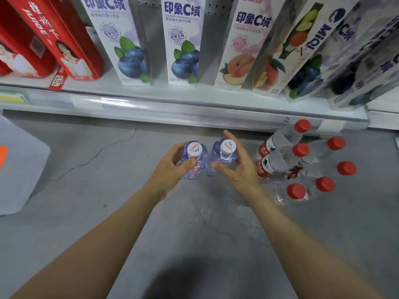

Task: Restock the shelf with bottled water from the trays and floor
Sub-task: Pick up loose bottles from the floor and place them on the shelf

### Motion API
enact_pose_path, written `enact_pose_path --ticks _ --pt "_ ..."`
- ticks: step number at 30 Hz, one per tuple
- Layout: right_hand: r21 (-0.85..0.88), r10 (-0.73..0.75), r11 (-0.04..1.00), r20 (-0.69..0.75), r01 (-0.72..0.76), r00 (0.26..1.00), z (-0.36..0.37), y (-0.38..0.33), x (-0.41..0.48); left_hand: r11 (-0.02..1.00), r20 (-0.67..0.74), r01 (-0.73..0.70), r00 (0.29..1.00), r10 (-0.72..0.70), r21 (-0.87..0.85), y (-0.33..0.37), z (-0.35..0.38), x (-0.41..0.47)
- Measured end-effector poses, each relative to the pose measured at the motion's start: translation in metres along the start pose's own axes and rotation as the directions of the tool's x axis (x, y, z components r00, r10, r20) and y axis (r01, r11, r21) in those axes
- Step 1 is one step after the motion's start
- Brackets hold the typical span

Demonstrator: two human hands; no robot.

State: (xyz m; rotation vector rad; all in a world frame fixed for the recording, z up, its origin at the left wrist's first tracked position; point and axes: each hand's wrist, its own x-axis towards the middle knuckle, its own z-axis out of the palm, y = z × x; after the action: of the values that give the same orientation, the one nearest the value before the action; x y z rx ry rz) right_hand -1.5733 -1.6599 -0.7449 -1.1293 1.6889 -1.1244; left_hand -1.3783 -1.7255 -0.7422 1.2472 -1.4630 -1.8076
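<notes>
Grey concrete floor [86, 190] w/ cracks runs up to the shelf [172, 108] lip at the far side. Cartons [183, 39] stand on the shelf, those at far right leaning. Your L hand [170, 169] grips the L bottle [194, 149] just under its white cap, thumb on the near side, fingers curled round. Your R hand [239, 167] holds the R bottle [226, 147] likewise, one finger straight up past the cap. Both bottles sit side by side mid-scene, just short of the shelf lip; can't tell if they're on the floor or lifted. Red-cap bottles [300, 160], six caps showing, cluster just right of your R hand, farthest one at the lip. White box [19, 165] at left edge, well apart. Open floor lies near you & left of your L arm.
</notes>
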Motion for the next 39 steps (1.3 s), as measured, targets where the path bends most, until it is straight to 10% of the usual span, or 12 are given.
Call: enact_pose_path --ticks 23,39 --pt "0.135 0.311 0.934 0.145 -0.330 0.939 0.010 0.045 0.004 0.977 -0.121 0.177 0.974 -0.192 -0.122 -0.024 0.003 0.009" --pt "0.485 0.574 0.650 0.191 -0.585 0.796 -0.001 -0.053 -0.119 0.701 0.028 0.539 0.801 -0.598 -0.467 0.039 0.027 -0.091"
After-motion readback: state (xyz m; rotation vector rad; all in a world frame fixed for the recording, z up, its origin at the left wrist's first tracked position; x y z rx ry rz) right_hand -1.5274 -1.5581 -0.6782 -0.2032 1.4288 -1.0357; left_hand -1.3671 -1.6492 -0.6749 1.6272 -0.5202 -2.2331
